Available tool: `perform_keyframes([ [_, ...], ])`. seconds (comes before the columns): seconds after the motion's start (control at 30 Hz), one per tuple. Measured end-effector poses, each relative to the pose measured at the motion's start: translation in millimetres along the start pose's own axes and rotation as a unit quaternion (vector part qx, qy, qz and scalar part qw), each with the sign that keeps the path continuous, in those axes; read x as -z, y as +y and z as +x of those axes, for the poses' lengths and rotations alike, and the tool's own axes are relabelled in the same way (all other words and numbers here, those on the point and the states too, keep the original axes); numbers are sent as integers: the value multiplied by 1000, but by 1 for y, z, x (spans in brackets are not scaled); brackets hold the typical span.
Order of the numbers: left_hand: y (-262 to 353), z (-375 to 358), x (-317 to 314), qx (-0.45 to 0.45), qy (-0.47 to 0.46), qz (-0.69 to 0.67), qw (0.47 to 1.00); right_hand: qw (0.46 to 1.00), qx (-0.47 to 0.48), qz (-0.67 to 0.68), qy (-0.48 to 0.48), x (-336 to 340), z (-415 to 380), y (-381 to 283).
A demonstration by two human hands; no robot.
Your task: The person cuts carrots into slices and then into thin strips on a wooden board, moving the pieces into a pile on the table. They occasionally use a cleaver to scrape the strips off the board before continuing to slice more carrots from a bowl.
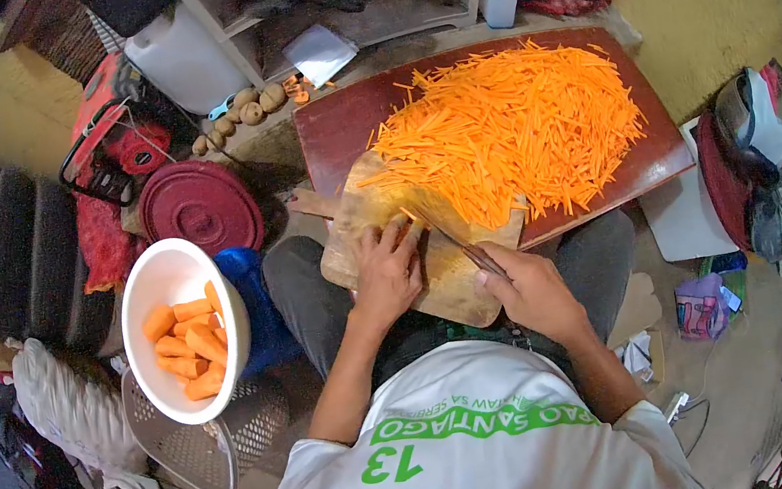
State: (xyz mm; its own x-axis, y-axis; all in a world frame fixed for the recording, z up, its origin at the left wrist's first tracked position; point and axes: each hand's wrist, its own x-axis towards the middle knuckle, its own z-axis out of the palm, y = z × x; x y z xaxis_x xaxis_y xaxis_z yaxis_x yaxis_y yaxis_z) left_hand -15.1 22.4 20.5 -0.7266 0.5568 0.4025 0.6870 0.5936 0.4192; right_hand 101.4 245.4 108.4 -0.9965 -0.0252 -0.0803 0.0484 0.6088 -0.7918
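A wooden cutting board (454,291) lies across my lap, its far side resting on the red table. My left hand (386,276) is on the board with its fingers bent and pressed down on a piece of carrot (410,212), of which only a small orange tip shows. In my right hand (530,293) is the dark handle of a knife (450,236). The blade points away from me, just right of my left fingertips. Beyond the board a large heap of carrot sticks (525,123) spreads over the table, some of them lying on the board's far edge.
The red table (332,122) stands before me. At left are a white bowl (135,323) of peeled carrot pieces (190,350), a grey perforated basket (260,416) and a dark red lid (199,209). Several potatoes (252,112) lie near the shelf (368,25). Bags and clothes (762,158) are piled right.
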Motion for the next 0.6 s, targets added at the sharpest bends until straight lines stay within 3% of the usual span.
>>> perform_keyframes([
  [0.23,-5,-8,-3,18,38,-7,999,999,6,44,-3,-8,0,3],
  [0.43,-3,-3,-1,5,53,-4,999,998,31,-15,-47,-8,6,5],
  [0.6,0,-4,5,-21,21,-26,999,991,-31,-79,-107,1,-1,-9],
])
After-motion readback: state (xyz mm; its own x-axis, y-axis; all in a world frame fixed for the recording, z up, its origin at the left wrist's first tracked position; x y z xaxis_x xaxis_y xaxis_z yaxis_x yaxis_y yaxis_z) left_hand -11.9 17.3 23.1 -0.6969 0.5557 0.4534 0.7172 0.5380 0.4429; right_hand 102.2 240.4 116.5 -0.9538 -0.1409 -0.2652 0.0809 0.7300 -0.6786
